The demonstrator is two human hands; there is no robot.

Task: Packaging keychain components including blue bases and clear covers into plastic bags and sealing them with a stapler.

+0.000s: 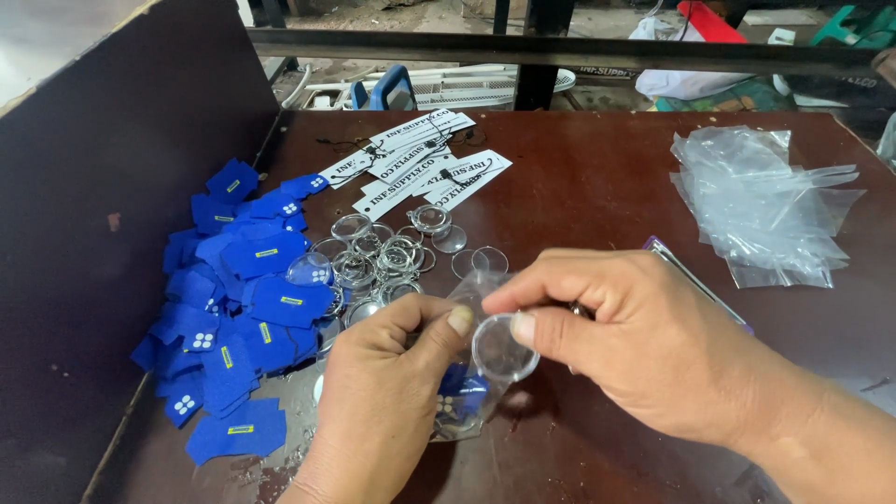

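Over a dark brown table (597,187), both hands' fingers (523,327) pinch a clear round disc (502,350).

white paper tags (420,161) — table's far middle | clear plastic bags (761,201) — far right

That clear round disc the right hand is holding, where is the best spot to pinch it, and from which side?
Probably by its rim. The clear round disc is thin and stands nearly face-on, so the right hand pinches its upper right edge, coming from the right. The left hand steadies the small clear bag beside it.
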